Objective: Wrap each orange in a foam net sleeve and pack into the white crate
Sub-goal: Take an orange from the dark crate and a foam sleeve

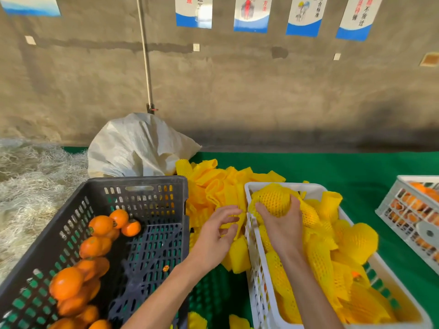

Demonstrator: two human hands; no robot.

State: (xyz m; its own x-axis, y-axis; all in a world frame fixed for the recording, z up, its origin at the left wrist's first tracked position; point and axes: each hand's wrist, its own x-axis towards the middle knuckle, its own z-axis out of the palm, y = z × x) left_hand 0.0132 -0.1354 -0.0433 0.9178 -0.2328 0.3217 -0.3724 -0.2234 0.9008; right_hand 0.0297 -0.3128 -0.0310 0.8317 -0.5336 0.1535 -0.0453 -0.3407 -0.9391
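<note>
Two bare forearms reach forward from the bottom edge over a green mat [344,169]. On the right, the right hand [282,222] curls its fingers from below around a wrapped orange [273,201], a round fruit fully covered by a yellow foam net sleeve, and holds it just above the far left corner of the white crate [255,257]. Inside that crate lie many more net-wrapped fruits, heaped along its length, with a bit of bare orange peel showing through one sleeve near the middle.

Left of the crate, the left hand [217,233] hovers over a pile of empty foam net sleeves [213,186] that spreads between the two crates; its fingers are spread and slightly bent, the tips touching one loose sleeve, though a firm pinch cannot be made out.

Further left sits a dark grey slotted crate [147,200] holding unwrapped oranges [102,225] gathered along its left side, its right half bare. Behind it a white woven sack [133,146] slumps against the concrete wall, and pale straw-like packing [31,181] lies to the far left. At the right edge stands another white crate [403,210] with oranges inside.
</note>
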